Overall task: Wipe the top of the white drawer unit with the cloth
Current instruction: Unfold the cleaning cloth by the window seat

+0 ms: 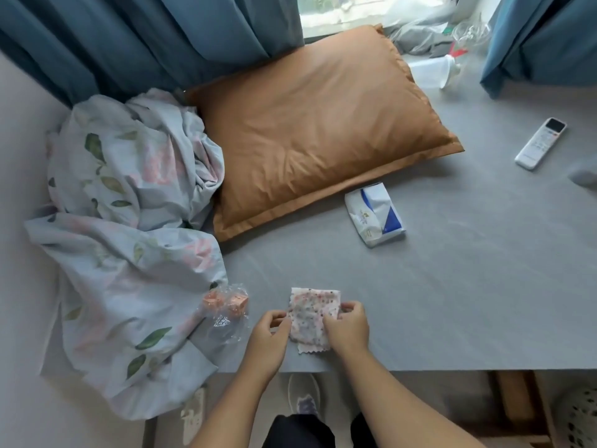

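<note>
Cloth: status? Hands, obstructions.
Left hand and right hand both pinch the cloth on the grey bed. White drawer unit not in view. Nothing blocking.

Soft daylight from the window (pixel 371 11) at top; faint shadows, edges curved and slightly blurred.

Both bare forearms extend forward from the lower edge of the view, converging toward the centre. Left hand (pixel 269 331): palm turned inward, fingers curled, fingertips pinching the left edge of the cloth (pixel 311 318). Right hand (pixel 347 328): knuckles up, thumb and fingers closed on the cloth's right side. The hands sit near each other, level, wrists straight.
</note>
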